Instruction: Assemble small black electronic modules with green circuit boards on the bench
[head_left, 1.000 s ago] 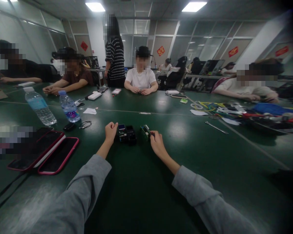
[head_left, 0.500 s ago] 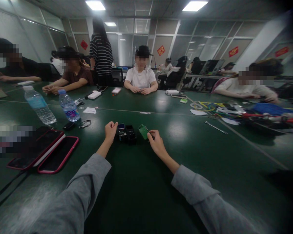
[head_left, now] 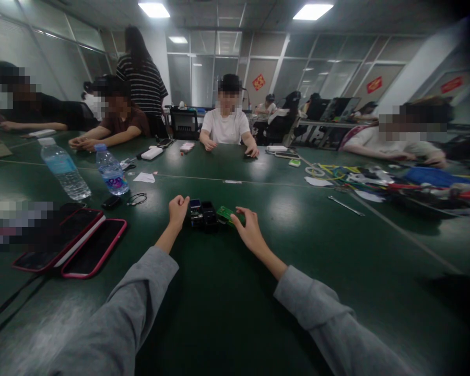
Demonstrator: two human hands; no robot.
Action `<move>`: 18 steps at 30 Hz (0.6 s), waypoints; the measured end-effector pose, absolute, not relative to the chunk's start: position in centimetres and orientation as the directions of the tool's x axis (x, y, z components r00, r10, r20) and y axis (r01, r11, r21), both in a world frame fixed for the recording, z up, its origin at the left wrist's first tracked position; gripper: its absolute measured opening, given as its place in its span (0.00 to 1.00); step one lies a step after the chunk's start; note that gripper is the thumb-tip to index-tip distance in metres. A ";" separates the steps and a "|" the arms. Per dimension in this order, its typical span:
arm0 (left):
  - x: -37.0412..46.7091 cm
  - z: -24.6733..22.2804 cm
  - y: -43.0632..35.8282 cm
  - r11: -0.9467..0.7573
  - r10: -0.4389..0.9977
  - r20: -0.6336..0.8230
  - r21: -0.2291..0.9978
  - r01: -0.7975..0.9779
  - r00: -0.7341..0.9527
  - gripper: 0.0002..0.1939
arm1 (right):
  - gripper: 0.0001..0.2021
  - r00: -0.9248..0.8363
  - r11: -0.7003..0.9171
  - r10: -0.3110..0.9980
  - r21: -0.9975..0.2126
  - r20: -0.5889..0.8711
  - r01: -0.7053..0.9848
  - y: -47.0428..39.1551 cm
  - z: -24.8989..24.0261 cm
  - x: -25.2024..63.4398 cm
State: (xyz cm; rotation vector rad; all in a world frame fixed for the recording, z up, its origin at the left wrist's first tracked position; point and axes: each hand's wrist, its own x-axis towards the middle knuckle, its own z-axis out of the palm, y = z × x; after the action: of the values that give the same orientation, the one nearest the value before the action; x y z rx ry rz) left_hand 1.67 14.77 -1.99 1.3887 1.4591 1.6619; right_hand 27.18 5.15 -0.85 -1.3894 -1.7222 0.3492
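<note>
A green circuit board point(head_left: 224, 213) lies tilted against the right side of a small black casing point(head_left: 210, 215) on the table. Beside the board, my right hand point(head_left: 249, 227) has its thumb and fingers spread, with nothing between them. To the casing's left stands a small open device point(head_left: 196, 213) with a dark screen and exposed electronics. My left hand point(head_left: 177, 211) is closed in a fist at that device's left edge; whatever it may hold is hidden.
On the left are two bottles point(head_left: 113, 172), two red-edged phones point(head_left: 96, 248) and a thin cable loop point(head_left: 137, 199). A wrench point(head_left: 345, 206) and tangled cables point(head_left: 356, 177) lie on the right of the green table point(head_left: 297, 324). People sit around it.
My right hand has let go of the circuit board, which now lies lower and further left, against the casing. My left hand stays put. The person opposite has moved both hands apart.
</note>
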 end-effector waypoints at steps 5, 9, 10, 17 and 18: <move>1.6 -2.2 15.0 -0.304 0.864 0.374 0.921 0.244 -0.336 0.22 | 0.21 -0.142 0.434 0.867 -0.582 0.478 0.688 4.8 -0.6 26.7; 1.6 -2.2 14.9 -0.298 0.869 0.363 0.926 0.231 -0.337 0.22 | 0.19 -0.178 0.423 0.889 -0.603 0.423 0.677 2.8 0.6 27.5; 1.5 -2.2 14.8 -0.294 0.871 0.359 0.928 0.228 -0.336 0.22 | 0.19 -0.195 0.416 0.897 -0.609 0.396 0.676 1.9 0.7 28.2; 1.6 -2.1 14.7 -0.283 0.877 0.344 0.934 0.218 -0.335 0.21 | 0.25 0.002 0.219 0.906 -0.474 0.423 0.853 -6.5 -0.1 41.9; 1.6 -2.1 14.7 -0.280 0.877 0.341 0.935 0.217 -0.337 0.21 | 0.27 0.081 0.155 0.882 -0.449 0.464 0.880 -7.7 0.2 44.4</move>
State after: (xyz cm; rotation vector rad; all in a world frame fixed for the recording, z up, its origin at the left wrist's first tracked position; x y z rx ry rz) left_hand 1.57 14.68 -2.06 1.3755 1.4488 1.6640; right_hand 44.43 -7.66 0.24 -1.6890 -1.7609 0.0044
